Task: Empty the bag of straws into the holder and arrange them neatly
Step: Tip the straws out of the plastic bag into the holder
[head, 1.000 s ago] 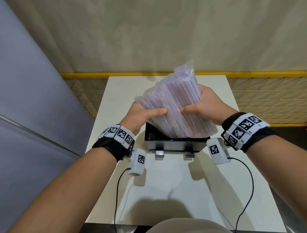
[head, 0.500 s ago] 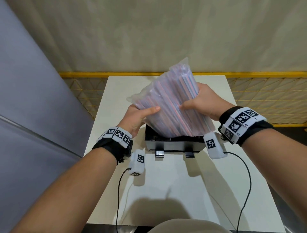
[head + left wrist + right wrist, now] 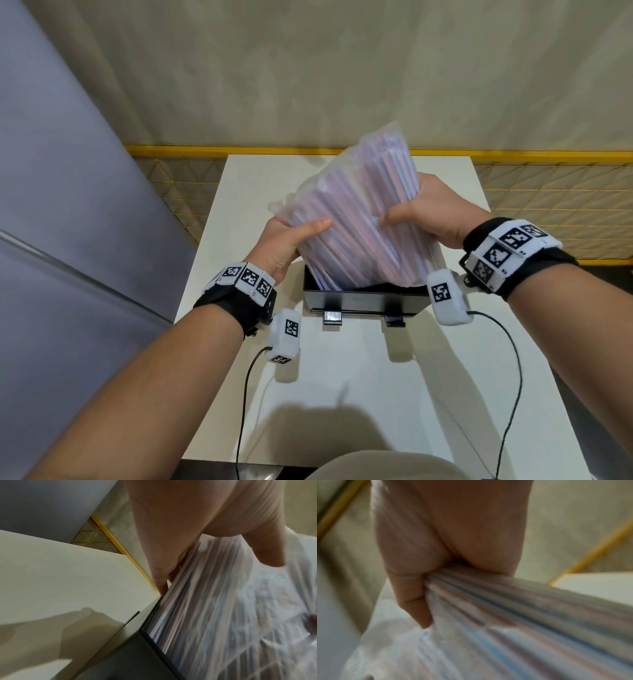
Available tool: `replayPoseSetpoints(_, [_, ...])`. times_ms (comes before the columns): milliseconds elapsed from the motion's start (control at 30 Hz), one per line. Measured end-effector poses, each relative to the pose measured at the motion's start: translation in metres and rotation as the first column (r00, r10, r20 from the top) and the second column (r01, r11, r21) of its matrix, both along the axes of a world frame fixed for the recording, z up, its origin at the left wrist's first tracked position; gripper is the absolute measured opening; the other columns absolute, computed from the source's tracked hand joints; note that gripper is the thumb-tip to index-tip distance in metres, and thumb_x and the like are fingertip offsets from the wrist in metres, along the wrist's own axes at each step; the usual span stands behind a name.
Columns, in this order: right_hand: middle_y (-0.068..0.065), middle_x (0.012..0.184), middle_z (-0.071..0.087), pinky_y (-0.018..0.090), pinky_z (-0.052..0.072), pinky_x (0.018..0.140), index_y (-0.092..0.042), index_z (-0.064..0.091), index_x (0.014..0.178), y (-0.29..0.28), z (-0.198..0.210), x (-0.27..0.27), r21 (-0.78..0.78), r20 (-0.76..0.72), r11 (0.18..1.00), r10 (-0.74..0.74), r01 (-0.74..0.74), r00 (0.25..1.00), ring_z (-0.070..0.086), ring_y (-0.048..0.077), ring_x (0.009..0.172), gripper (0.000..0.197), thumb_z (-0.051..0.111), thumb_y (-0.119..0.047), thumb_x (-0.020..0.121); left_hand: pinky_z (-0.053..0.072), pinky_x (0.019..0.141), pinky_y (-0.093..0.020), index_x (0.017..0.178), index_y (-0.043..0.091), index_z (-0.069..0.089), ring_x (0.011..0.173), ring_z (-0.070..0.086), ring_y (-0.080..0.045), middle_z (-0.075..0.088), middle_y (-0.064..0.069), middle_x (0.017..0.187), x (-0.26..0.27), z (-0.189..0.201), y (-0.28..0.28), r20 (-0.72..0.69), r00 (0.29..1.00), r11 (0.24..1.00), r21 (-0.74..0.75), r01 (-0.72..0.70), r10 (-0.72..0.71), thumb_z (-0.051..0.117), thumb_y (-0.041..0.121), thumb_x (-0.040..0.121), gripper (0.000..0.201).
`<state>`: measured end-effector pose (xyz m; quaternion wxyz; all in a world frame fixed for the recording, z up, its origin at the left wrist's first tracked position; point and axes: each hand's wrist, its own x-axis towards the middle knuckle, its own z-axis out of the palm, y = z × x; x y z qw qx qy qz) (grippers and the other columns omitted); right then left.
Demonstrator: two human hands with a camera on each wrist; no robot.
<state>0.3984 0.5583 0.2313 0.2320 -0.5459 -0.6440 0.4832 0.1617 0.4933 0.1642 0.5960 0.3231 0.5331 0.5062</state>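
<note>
The left hand (image 3: 286, 245) is gripping the left side of the bag of straws (image 3: 356, 219), thumb lying across its front and fingers curled behind, while the right hand (image 3: 433, 212) is clamping the bag's right side in the same manner. The bag is tilting over the black holder (image 3: 363, 301), its lower end dipping into the holder's open top. The holder is standing on the white table (image 3: 359, 394), near the table's middle.
</note>
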Motion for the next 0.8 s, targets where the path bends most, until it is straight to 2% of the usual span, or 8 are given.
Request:
replayPoseSetpoints(67, [0.022, 0.105, 0.069, 0.051, 0.059, 0.086, -0.005, 0.065, 0.108, 0.001, 0.001, 0.0, 0.019, 0.004, 1.0, -0.019, 0.019, 1.0, 0.069, 0.035, 0.094, 0.041, 0.082, 0.004, 0.071, 0.059, 0.095, -0.043, 0.128, 0.009, 0.065, 0.113, 0.073, -0.027, 0.076, -0.011, 0.12, 0.0, -0.002, 0.0, 0.019, 1.0, 1.0, -0.008, -0.01, 0.011, 0.094, 0.021, 0.068, 0.067])
replayPoseSetpoints(133, [0.024, 0.105, 0.068, 0.054, 0.057, 0.09, -0.003, 0.065, 0.111, 0.001, 0.001, 0.0, 0.013, 0.016, 1.0, -0.005, 0.005, 1.0, 0.068, 0.037, 0.092, 0.043, 0.082, 0.004, 0.071, 0.057, 0.099, -0.043, 0.124, 0.011, 0.068, 0.112, 0.073, -0.027, 0.076, -0.012, 0.12, 0.001, -0.001, 0.0, 0.03, 0.999, 1.0, 0.009, 0.009, -0.009, 0.089, 0.018, 0.069, 0.06])
replayPoseSetpoints(300, [0.013, 0.094, 0.064, 0.037, 0.055, 0.075, -0.003, 0.064, 0.107, -0.001, 0.002, -0.002, 0.017, 0.058, 1.0, 0.007, -0.008, 0.998, 0.064, 0.029, 0.085, 0.039, 0.081, 0.002, 0.072, 0.057, 0.1, -0.045, 0.127, 0.013, 0.068, 0.113, 0.072, -0.03, 0.075, -0.014, 0.121, 0.004, 0.002, 0.002, 0.029, 1.0, 0.999, 0.042, 0.01, -0.011, 0.086, 0.009, 0.074, 0.056])
replayPoseSetpoints(400, [0.015, 0.101, 0.07, 0.041, 0.06, 0.08, -0.006, 0.065, 0.105, -0.001, 0.005, -0.003, -0.032, 0.014, 1.0, -0.001, 0.002, 1.0, 0.069, 0.03, 0.091, 0.036, 0.079, 0.004, 0.073, 0.059, 0.092, -0.04, 0.12, 0.016, 0.07, 0.109, 0.074, -0.026, 0.077, -0.011, 0.117, 0.005, 0.005, 0.003, 0.029, 1.0, 0.999, 0.039, -0.001, 0.0, 0.085, 0.007, 0.076, 0.048])
replayPoseSetpoints(467, [0.01, 0.093, 0.067, 0.036, 0.057, 0.072, -0.013, 0.064, 0.096, -0.003, 0.008, -0.005, 0.007, 0.068, 0.999, 0.035, -0.035, 0.997, 0.067, 0.027, 0.084, 0.03, 0.079, 0.001, 0.074, 0.059, 0.086, -0.036, 0.113, 0.017, 0.072, 0.103, 0.076, -0.023, 0.078, -0.009, 0.111, 0.006, 0.007, 0.003, 0.019, 1.0, 0.999, 0.041, -0.006, 0.005, 0.086, 0.011, 0.073, 0.043])
replayPoseSetpoints(567, [0.001, 0.082, 0.061, 0.028, 0.049, 0.062, -0.022, 0.058, 0.084, -0.005, 0.013, -0.007, 0.041, 0.153, 0.994, 0.09, -0.097, 0.984, 0.061, 0.018, 0.073, 0.031, 0.079, -0.001, 0.074, 0.058, 0.08, -0.033, 0.115, 0.018, 0.07, 0.101, 0.076, -0.024, 0.078, -0.007, 0.11, 0.005, 0.007, 0.003, -0.011, 1.0, 0.999, 0.033, -0.01, 0.011, 0.09, 0.023, 0.062, 0.057])
replayPoseSetpoints(700, [0.004, 0.084, 0.063, 0.031, 0.052, 0.066, -0.011, 0.063, 0.094, -0.006, 0.012, -0.005, 0.056, 0.134, 0.997, 0.044, -0.052, 0.99, 0.062, 0.021, 0.074, 0.029, 0.08, -0.001, 0.073, 0.06, 0.076, -0.029, 0.119, 0.014, 0.07, 0.098, 0.076, -0.022, 0.079, -0.007, 0.106, 0.004, 0.007, 0.003, -0.007, 1.0, 0.999, 0.039, -0.009, 0.01, 0.085, 0.012, 0.077, 0.044])
replayPoseSetpoints(800, [0.006, 0.085, 0.064, 0.032, 0.051, 0.066, -0.011, 0.063, 0.094, -0.009, 0.009, -0.004, 0.053, 0.217, 0.995, 0.074, -0.087, 0.973, 0.062, 0.024, 0.075, 0.03, 0.08, -0.003, 0.071, 0.059, 0.084, -0.032, 0.118, 0.018, 0.07, 0.098, 0.075, -0.019, 0.079, -0.001, 0.105, 0.004, 0.005, 0.003, -0.04, 0.999, 0.999, 0.038, -0.003, 0.005, 0.091, 0.018, 0.071, 0.051])
